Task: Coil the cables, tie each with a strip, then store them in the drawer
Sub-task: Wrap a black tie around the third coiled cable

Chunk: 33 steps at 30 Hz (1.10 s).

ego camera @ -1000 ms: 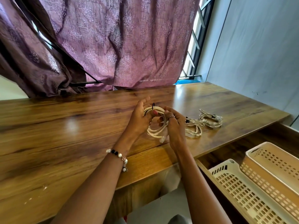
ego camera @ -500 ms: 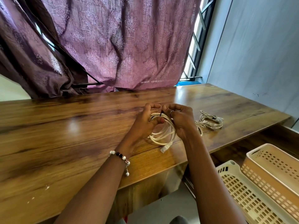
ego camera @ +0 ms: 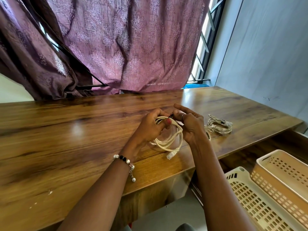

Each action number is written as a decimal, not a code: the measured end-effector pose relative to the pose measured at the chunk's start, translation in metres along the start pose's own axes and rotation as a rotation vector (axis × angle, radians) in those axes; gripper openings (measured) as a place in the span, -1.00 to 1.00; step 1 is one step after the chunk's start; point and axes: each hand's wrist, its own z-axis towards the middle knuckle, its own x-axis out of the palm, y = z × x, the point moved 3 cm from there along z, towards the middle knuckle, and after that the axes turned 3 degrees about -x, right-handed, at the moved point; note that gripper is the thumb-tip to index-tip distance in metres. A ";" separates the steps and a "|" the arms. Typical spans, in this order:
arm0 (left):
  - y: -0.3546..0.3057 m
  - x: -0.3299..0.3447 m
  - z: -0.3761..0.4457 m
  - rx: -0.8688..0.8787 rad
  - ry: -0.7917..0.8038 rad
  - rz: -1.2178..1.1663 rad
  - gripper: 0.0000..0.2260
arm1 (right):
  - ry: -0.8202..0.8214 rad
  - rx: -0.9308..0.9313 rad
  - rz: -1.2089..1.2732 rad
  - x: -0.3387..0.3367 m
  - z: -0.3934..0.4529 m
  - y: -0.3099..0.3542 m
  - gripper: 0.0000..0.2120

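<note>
Cream-white cable (ego camera: 173, 135) sits coiled between our two hands, and from the head view, the only one we have, we get a clear look down at it. Our left hand (ego camera: 150, 129) curls round the upper left of the loops, thumb tip pressing on top, which looks like the way to stop the coil springing open while the tie goes on. Our right hand (ego camera: 191, 125) comes in from the other side, index finger stretched forward, thumb and fingers pinching a thin dark strip (ego camera: 171, 116) at the top of the coil. How far that strip is wrapped, we cannot tell; it is tiny and half hidden by fingertips. The coil hangs just above the wooden table (ego camera: 66, 139), its clear plug (ego camera: 170, 155) dangling near the front edge, so we judge the tying is in hand and not finished.

Off to the right on the tabletop lie other bundled cables (ego camera: 219, 125), already wound, waiting just beside our right wrist. Below the table edge the open drawer (ego camera: 260, 154) shows two slotted plastic baskets (ego camera: 260, 205), empty as far as we see, handy for storing. Behind everything hangs a purple patterned curtain (ego camera: 125, 47).
</note>
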 end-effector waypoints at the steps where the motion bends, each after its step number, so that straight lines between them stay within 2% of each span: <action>1: -0.001 0.001 0.000 -0.011 -0.003 0.002 -0.91 | -0.001 0.002 -0.001 0.000 0.000 0.001 -0.72; 9: -0.013 0.007 -0.005 -0.062 -0.070 -0.105 -0.85 | -0.048 -0.147 -0.165 0.007 -0.003 0.006 -0.77; 16: -0.007 0.001 -0.001 -0.142 -0.148 -0.100 -0.80 | -0.071 -0.332 -0.182 0.015 0.005 0.008 -0.62; 22: -0.003 0.001 0.003 -0.206 -0.157 -0.162 -0.77 | -0.141 -0.248 -0.090 0.017 0.013 -0.001 -0.60; 26: 0.000 -0.004 0.002 -0.237 -0.188 -0.222 -0.81 | -0.289 -0.277 -0.144 0.000 0.021 0.008 -0.61; 29: 0.006 -0.018 0.004 -0.300 -0.297 -0.296 -0.88 | -0.173 -0.241 -0.049 -0.005 0.017 0.023 -0.63; 33: 0.010 -0.010 0.005 -0.381 -0.337 -0.466 -0.85 | -0.017 -0.288 -0.204 0.007 0.000 0.020 -0.82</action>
